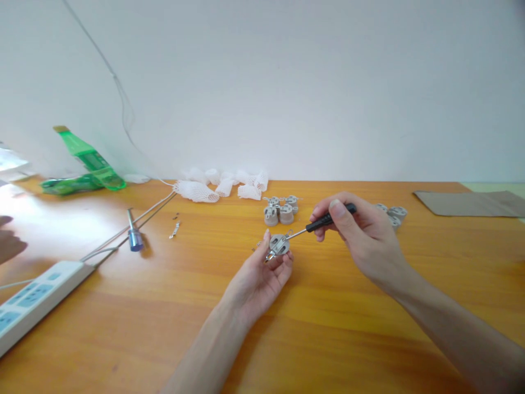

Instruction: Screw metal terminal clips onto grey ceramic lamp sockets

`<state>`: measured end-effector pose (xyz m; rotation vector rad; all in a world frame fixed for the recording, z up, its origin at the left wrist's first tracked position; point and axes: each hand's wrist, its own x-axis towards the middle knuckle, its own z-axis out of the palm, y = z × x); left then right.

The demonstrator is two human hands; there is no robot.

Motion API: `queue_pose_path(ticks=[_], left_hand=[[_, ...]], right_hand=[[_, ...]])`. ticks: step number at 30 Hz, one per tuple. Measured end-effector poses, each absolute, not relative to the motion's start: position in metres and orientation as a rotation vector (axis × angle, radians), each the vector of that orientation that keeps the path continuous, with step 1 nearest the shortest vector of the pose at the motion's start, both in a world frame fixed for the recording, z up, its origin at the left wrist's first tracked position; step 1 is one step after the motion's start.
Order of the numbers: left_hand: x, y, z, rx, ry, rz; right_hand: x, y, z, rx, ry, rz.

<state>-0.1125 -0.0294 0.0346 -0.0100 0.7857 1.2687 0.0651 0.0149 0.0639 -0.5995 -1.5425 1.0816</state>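
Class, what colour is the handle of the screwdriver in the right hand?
Black; the handle shows best in the head view.

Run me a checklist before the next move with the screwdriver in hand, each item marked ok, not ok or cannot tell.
1. Left hand holds the round grey part: ok.
2. Right hand grips the black-handled screwdriver: ok.
3. Screwdriver tip seated in a screw: cannot tell, too small.
4. Loose metal strip put away: not ok, lying on the table.
5. Another person's hand clear of the part: ok, at the left edge.
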Motion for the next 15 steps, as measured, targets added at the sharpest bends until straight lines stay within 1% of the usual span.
queue_pose_path(ticks=[15], left_hand=[[-0.1145,-0.03,0.0335,0.103,0.841,1.32]], right_hand=[[0.0657,0.0144,0.0628,-0.637,-1.601,0.998]])
